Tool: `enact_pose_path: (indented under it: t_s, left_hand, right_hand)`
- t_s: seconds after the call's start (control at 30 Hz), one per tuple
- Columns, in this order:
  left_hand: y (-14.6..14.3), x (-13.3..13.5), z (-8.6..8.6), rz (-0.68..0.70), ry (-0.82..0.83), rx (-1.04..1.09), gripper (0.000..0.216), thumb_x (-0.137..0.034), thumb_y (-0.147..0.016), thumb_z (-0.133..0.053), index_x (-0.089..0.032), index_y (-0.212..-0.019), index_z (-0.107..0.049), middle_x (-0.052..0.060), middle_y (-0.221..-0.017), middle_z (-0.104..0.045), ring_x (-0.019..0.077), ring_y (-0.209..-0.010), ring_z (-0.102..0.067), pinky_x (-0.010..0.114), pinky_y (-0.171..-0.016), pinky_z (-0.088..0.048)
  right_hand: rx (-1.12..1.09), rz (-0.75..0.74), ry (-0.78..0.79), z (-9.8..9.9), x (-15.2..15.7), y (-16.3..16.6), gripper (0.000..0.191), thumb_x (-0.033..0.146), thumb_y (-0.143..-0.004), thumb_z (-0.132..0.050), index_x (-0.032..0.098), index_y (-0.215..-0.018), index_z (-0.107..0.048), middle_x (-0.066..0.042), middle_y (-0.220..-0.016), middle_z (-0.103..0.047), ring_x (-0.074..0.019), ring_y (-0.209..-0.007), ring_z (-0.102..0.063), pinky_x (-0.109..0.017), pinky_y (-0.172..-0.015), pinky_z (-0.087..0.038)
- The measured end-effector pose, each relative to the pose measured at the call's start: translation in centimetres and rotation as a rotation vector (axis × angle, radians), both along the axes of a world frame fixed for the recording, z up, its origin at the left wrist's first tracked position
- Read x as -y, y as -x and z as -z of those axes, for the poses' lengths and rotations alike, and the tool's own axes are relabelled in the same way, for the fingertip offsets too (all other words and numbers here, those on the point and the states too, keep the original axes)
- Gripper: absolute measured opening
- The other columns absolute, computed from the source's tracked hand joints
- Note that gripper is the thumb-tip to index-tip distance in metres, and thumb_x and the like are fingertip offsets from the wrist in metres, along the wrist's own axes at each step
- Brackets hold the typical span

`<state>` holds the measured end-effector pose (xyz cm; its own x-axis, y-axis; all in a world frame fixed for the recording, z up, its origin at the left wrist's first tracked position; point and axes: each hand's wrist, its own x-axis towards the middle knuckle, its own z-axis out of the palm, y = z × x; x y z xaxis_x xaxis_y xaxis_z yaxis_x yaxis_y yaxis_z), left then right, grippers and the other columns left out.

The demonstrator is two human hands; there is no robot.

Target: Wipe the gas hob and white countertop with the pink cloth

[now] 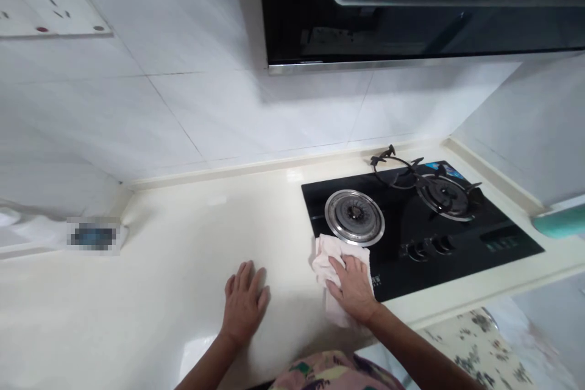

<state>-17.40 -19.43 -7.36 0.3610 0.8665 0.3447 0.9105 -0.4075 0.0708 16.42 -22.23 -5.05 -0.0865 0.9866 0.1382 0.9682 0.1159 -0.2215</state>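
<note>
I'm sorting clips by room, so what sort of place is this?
Most likely a home kitchen: a black gas stove is set into a pale countertop, with what looks like a range hood above.

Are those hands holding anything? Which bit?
The right hand covers the middle of a crumpled pale pink cloth; whether it grips is unclear. The left hand holds nothing.

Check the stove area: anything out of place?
Yes: one black pot stand lies at the back edge of the stove, leaving the left burner bare. The right burner has a stand over it, so the mismatch looks odd. No obvious spill.
</note>
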Motion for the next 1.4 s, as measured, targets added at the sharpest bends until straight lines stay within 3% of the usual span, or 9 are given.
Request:
enact_pose_path:
  t_s: [0.23, 0.43, 0.57, 0.7, 0.9, 1.03, 1.13, 1.27, 1.4]
  left_hand:
    - [0.1, 0.4, -0.1, 0.005, -0.062, -0.023, 0.041, -0.034, -0.097, -0.057, -0.023, -0.136, -0.064, 0.018, -0.15, -0.056, 0.0335, -0.142, -0.047, 0.051, -0.112, -0.035]
    - [0.3, 0.7, -0.1, -0.004, -0.043, -0.046, 0.042, -0.033, -0.096, -0.058, -0.025, -0.138, -0.061, 0.016, -0.154, -0.053, 0.0319, -0.146, -0.043, 0.05, -0.114, -0.033]
    - [0.2, 0.8, -0.3, -0.013, 0.007, -0.02, 0.041, -0.032, -0.096, -0.057, -0.025, -0.137, -0.063, 0.016, -0.154, -0.053, 0.0329, -0.147, -0.043, 0.052, -0.114, -0.034]
    - [0.0, 0.7, -0.6, -0.017, 0.036, -0.015, 0.039, -0.034, -0.097, -0.055, -0.024, -0.134, -0.065, 0.019, -0.152, -0.054, 0.0349, -0.145, -0.045, 0.054, -0.112, -0.036]
    - [-0.1, 0.5, -0.8, -0.033, 0.092, 0.006, 0.04, -0.037, -0.098, -0.054, -0.024, -0.134, -0.066, 0.019, -0.151, -0.055, 0.0351, -0.143, -0.047, 0.053, -0.114, -0.034]
    - [-0.4, 0.2, -1.0, -0.044, 0.118, 0.036, 0.04, -0.037, -0.099, -0.053, -0.024, -0.135, -0.065, 0.018, -0.152, -0.055, 0.0346, -0.145, -0.045, 0.053, -0.115, -0.032]
    - [-0.6, 0.1, -1.2, -0.037, 0.122, 0.025, 0.04, -0.037, -0.1, -0.052, -0.023, -0.135, -0.065, 0.019, -0.151, -0.054, 0.0345, -0.145, -0.044, 0.053, -0.115, -0.032]
    - [-0.8, 0.1, -1.3, -0.035, 0.13, 0.017, 0.04, -0.037, -0.1, -0.05, -0.022, -0.135, -0.065, 0.02, -0.152, -0.053, 0.0347, -0.145, -0.044, 0.053, -0.115, -0.031]
    - [-0.8, 0.2, -1.3, -0.044, 0.15, 0.022, 0.042, -0.038, -0.1, -0.05, -0.022, -0.136, -0.064, 0.02, -0.153, -0.052, 0.0354, -0.146, -0.042, 0.054, -0.115, -0.031]
  right_hand:
    - [-0.059, 0.087, -0.073, 0.8, -10.9, 4.8, 0.051, 0.04, -0.091, -0.062, 0.019, -0.138, -0.062, -0.019, -0.162, -0.034, -0.0421, -0.136, -0.04, -0.058, -0.115, -0.031]
    - [-0.204, 0.144, -0.114, 0.8, -23.6, 5.3, 0.042, 0.026, -0.091, -0.055, 0.008, -0.128, -0.062, -0.025, -0.155, -0.044, -0.0386, -0.142, -0.037, -0.055, -0.12, -0.028]
    - [-0.262, 0.142, -0.1, 0.6, -28.3, 4.8, 0.042, 0.025, -0.093, -0.051, 0.005, -0.129, -0.058, -0.027, -0.156, -0.044, -0.0365, -0.146, -0.033, -0.056, -0.122, -0.026]
    - [-0.267, 0.081, -0.073, 1.2, -24.7, 4.8, 0.041, 0.022, -0.093, -0.05, 0.007, -0.13, -0.058, -0.024, -0.159, -0.042, -0.0332, -0.152, -0.029, -0.055, -0.124, -0.025]
    - [-0.305, -0.218, -0.113, 2.8, -7.5, 4.0, 0.043, 0.018, -0.089, -0.054, 0.015, -0.131, -0.056, -0.018, -0.166, -0.034, -0.0302, -0.159, -0.019, -0.058, -0.126, -0.026]
    - [-0.299, -0.29, -0.057, 3.5, 0.9, -0.4, 0.042, 0.016, -0.08, -0.057, 0.017, -0.122, -0.06, -0.016, -0.162, -0.042, -0.0305, -0.156, -0.027, -0.058, -0.125, -0.03]
    - [-0.262, -0.16, -0.087, 3.6, 3.0, -6.4, 0.035, 0.019, -0.081, -0.056, 0.017, -0.116, -0.063, -0.018, -0.155, -0.05, -0.031, -0.15, -0.037, -0.058, -0.121, -0.035]
    - [-0.142, 0.086, -0.143, 3.2, 1.8, -14.1, 0.039, 0.031, -0.092, -0.05, 0.014, -0.125, -0.061, -0.022, -0.154, -0.049, -0.0323, -0.149, -0.038, -0.057, -0.121, -0.034]
    - [-0.022, 0.289, -0.137, 2.8, 0.4, -14.8, 0.055, 0.042, -0.098, -0.043, 0.01, -0.142, -0.053, -0.025, -0.158, -0.043, -0.0368, -0.151, -0.032, -0.061, -0.12, -0.031]
